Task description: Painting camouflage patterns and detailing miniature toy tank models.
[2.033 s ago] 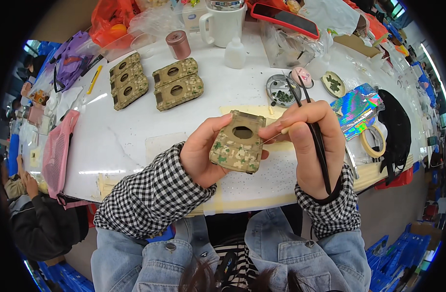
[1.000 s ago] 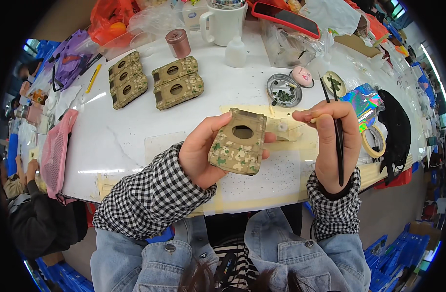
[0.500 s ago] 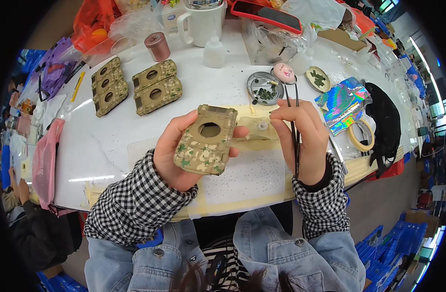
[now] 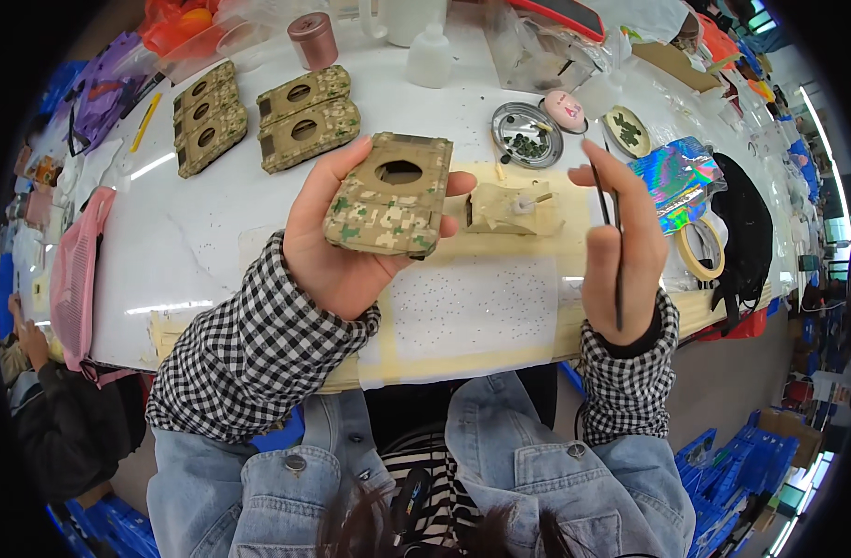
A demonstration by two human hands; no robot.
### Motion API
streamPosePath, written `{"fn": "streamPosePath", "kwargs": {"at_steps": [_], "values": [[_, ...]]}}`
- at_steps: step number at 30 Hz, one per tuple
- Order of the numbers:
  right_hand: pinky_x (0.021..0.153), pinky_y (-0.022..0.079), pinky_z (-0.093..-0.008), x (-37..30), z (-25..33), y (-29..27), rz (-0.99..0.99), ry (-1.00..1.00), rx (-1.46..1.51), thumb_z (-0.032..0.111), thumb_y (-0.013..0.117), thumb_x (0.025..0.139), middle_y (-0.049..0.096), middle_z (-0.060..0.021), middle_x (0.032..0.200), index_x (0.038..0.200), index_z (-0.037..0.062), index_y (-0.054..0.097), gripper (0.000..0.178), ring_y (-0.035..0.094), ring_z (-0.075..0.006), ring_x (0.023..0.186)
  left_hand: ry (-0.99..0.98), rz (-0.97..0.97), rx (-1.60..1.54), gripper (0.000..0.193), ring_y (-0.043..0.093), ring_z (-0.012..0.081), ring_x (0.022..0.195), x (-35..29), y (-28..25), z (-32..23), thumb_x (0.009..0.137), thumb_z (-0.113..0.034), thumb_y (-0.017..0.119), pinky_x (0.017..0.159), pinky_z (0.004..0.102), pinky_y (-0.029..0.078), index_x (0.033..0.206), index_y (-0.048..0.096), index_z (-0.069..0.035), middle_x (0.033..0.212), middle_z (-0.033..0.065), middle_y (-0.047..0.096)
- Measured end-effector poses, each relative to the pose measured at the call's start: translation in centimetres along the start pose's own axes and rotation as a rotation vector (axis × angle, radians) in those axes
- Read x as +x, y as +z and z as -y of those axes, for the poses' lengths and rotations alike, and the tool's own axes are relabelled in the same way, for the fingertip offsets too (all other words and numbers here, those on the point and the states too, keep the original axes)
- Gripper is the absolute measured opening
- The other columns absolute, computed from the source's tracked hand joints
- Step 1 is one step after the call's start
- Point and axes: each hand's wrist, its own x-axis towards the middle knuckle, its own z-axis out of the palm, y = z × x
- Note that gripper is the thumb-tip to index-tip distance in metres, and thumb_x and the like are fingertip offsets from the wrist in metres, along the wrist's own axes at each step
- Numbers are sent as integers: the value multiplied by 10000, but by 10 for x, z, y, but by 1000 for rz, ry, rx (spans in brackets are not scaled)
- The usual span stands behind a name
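My left hand (image 4: 325, 249) is closed round a camouflage-painted model tank hull (image 4: 379, 212), its top with the round hole facing up. Black tweezers (image 4: 618, 270) lie along my right hand (image 4: 637, 244), held between thumb and fingers, tips pointing away from me. The hand is apart from the hull. Between the two hands a beige, tape-covered block (image 4: 493, 206) with a whitish lump on top sits on the table. Beyond my right hand stand a round metal dish (image 4: 507, 115) of dark green bits and a small cream dish (image 4: 642, 143) of flat green pieces.
More camouflage hulls (image 4: 216, 149) stand in two groups at far left. Speckled white paper (image 4: 472, 312) lies before me. A pink egg-shaped thing (image 4: 564, 110), shiny pouch (image 4: 672, 177), tape roll (image 4: 686, 259) and black bag (image 4: 747, 228) are to the right; a white bottle (image 4: 429, 60) stands behind.
My right hand has moved right, away from the hull, and turned, its pinched fingertips now apart and the tweezers tilted. The left hand tips the hull slightly. The whole view has shifted.
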Motion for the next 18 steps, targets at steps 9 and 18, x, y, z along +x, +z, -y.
{"fn": "streamPosePath", "kwargs": {"at_steps": [9, 18], "values": [[760, 487, -266, -36, 29, -16, 451, 464, 564, 9, 658, 786, 644, -120, 907, 927, -40, 637, 150, 634, -182, 845, 9, -28, 2, 565, 647, 300, 872, -1, 1, 2, 951, -359, 284, 719, 326, 581, 1325, 308, 63, 1260, 294, 441], [672, 485, -211, -37, 18, 17, 368, 728, 817, 25, 590, 855, 603, -77, 794, 874, -52, 538, 95, 593, -103, 754, -36, 64, -156, 471, 605, 351, 966, 0, -3, 0, 944, -335, 353, 843, 411, 525, 1188, 469, 50, 1141, 297, 533]]}}
